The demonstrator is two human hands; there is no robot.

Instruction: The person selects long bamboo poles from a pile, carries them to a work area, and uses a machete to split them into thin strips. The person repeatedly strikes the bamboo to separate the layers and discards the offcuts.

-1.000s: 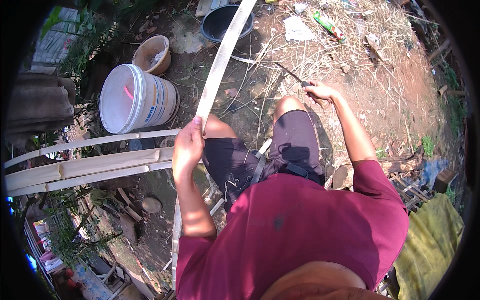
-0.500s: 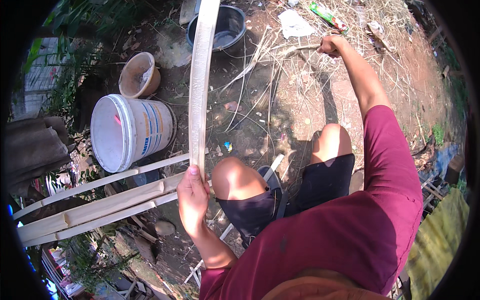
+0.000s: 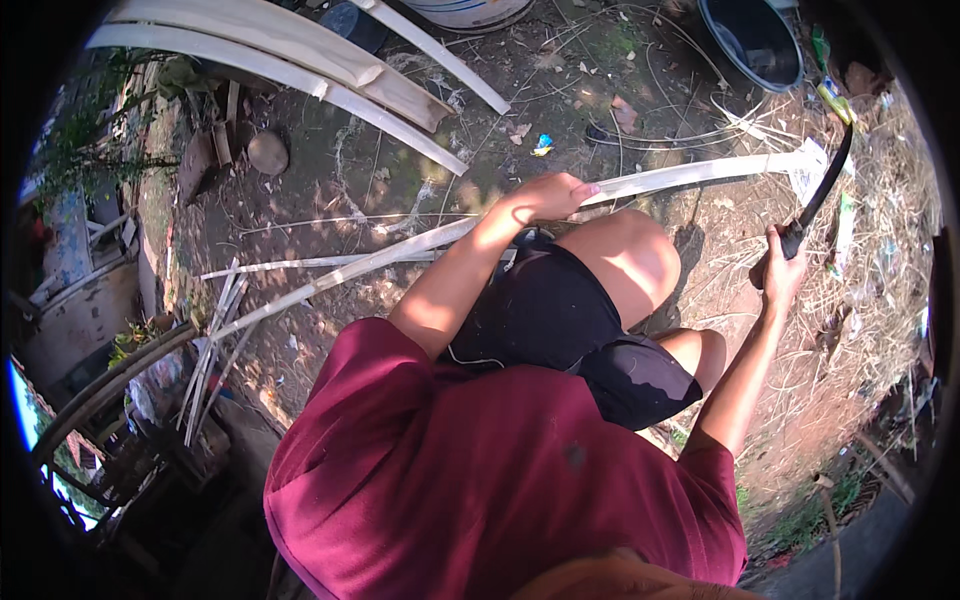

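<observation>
My left hand (image 3: 552,197) is closed around a long, pale bamboo strip (image 3: 690,176) above my bent knee. The strip runs slantwise across me, one end to the lower left and the other to the far right, by a white scrap on the ground. In my right hand (image 3: 780,268) is the dark handle of a machete (image 3: 828,185). Its blackish, slightly curved blade points up and away, just beyond the strip's right end. Whether blade and strip touch, I cannot tell.
Split bamboo lengths (image 3: 400,95) lie at the upper left, near a stone (image 3: 268,153). A black tub (image 3: 752,45) stands at the far right and a white bucket (image 3: 470,14) at the top edge. Thin strips (image 3: 215,345) are heaped at left; dry shavings (image 3: 885,230) cover the right ground.
The bamboo strip has swung from upright to lying across me. My right hand has drawn in from its outstretched reach, and the machete now shows plainly in it. The view has turned.
</observation>
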